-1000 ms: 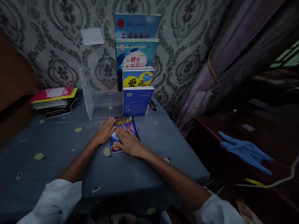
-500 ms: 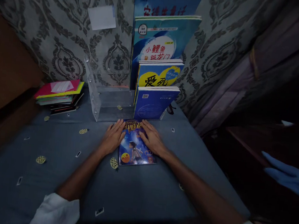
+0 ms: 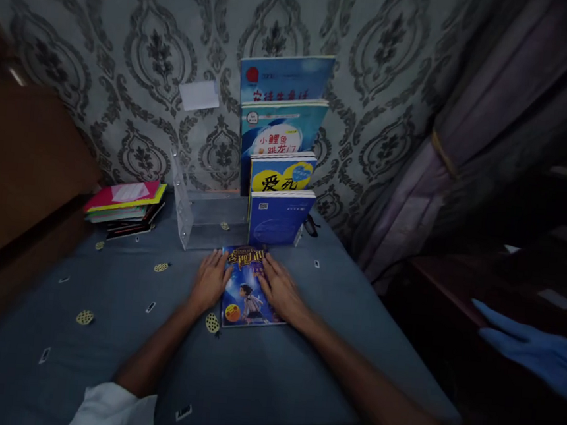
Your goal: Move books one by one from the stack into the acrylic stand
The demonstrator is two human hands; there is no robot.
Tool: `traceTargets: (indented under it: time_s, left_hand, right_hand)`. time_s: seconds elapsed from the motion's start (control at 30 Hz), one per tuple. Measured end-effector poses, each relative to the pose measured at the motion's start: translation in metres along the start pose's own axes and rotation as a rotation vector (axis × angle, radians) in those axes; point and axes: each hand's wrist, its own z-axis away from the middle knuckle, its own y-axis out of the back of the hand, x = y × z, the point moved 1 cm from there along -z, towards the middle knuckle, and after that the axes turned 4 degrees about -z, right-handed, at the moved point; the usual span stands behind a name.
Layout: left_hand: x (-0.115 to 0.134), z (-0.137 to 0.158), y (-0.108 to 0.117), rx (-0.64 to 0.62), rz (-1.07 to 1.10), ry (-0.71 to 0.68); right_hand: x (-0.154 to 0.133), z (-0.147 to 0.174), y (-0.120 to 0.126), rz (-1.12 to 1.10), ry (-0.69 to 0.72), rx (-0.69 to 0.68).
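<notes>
A blue paperback book [image 3: 245, 296] with a cartoon figure and gold lettering lies flat on the cloth-covered table. My left hand [image 3: 209, 280] rests at its left edge, fingers stretched forward. Across the cover's right side lies my right hand [image 3: 280, 290], its fingers spread flat. Both hands are open, and neither grips the book. Just behind it stands a clear acrylic rack [image 3: 214, 214]. Its right side bears a blue book [image 3: 280, 222], a yellow-and-blue book [image 3: 266, 179], a teal book [image 3: 280, 133] and a taller blue one [image 3: 288, 74], rising in steps.
A stack of notebooks and papers [image 3: 125, 205] sits at the table's back left. Dark glasses [image 3: 311, 226] lie right of the rack. A white card [image 3: 199, 95] appears above the rack's left part. Blue gloves [image 3: 539, 350] lie off to the right, near a tied curtain [image 3: 440, 153].
The camera view has tilted upward, so the whole row of racked books and more wallpaper show. Both hands stay on the book, with little visible change in their pose.
</notes>
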Motion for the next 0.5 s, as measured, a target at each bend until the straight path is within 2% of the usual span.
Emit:
traceTargets:
  time_s: [0.13, 0.23, 0.37, 0.5]
  left_hand:
    - [0.000, 0.004, -0.004, 0.048, 0.146, 0.029]
    - [0.002, 0.004, -0.009, 0.088, 0.336, 0.068]
    - [0.007, 0.002, -0.008, 0.094, 0.727, 0.174]
    - [0.015, 0.010, 0.001, 0.053, 1.218, 0.398]
  right_hand:
    - [-0.009, 0.032, -0.001, -0.002, 0.039, -0.006]
    - [-0.014, 0.050, 0.001, -0.041, 0.065, 0.016]
    - [-0.017, 0.061, 0.008, -0.133, 0.070, 0.044]
    - [-0.016, 0.070, 0.015, -0.244, 0.041, 0.047]
